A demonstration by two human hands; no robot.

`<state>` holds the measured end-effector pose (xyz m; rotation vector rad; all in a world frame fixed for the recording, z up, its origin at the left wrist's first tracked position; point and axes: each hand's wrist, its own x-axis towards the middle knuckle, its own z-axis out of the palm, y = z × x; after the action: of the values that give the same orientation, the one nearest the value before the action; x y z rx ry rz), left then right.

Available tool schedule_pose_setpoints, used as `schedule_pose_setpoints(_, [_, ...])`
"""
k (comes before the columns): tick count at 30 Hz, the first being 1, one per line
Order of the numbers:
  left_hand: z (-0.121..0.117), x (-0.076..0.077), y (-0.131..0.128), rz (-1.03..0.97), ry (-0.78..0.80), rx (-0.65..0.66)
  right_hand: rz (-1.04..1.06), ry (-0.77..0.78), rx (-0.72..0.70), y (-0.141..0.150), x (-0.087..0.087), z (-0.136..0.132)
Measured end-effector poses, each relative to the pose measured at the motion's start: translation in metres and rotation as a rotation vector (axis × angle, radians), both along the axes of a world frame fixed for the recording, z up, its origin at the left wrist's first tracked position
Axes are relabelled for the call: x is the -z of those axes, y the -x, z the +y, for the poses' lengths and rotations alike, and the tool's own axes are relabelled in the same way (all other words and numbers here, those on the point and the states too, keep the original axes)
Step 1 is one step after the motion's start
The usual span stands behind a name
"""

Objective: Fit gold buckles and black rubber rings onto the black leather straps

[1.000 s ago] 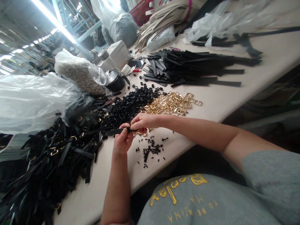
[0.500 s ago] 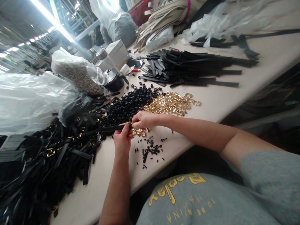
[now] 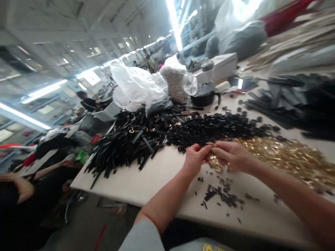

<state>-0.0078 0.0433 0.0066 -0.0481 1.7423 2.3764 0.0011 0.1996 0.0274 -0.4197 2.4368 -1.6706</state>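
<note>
My left hand (image 3: 195, 157) is closed, thumb and fingers pinching a black strap (image 3: 193, 137) near its end. The strap's long tail points away to the left over a heap of black rings (image 3: 222, 123). My right hand (image 3: 231, 153) meets the left at the strap's end, its fingers closed there; the fingers and blur hide the exact grip. Gold buckles (image 3: 285, 157) lie spread beyond and right of my right hand, a few more beneath it. Small black pieces (image 3: 222, 195) are scattered on the table below both hands.
Left on the table (image 3: 136, 188) is a pile of black straps with gold buckles (image 3: 128, 139). Behind stand plastic bags (image 3: 142, 87), a dark lidded pot (image 3: 204, 96) and a phone (image 3: 242, 83). More black strips (image 3: 295, 101) lie right. People sit at left.
The view has swung left, so the table contents appear farther right and people at left have come into view. Both hands still meet at the black strap's end.
</note>
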Motion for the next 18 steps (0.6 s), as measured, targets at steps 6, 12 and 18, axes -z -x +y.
schedule_pose_setpoints(6, [-0.01,-0.014,0.0,0.089,0.018,-0.001,-0.001,-0.03,0.037,0.004,0.013,0.004])
schedule_pose_setpoints(12, [-0.074,-0.045,0.03,0.149,-0.142,-0.301,0.152,-0.235,0.263,0.011,0.017,0.021])
schedule_pose_setpoints(18, [-0.202,-0.112,0.065,0.25,0.02,-0.765,0.24,-0.265,0.216,0.013,0.018,0.019])
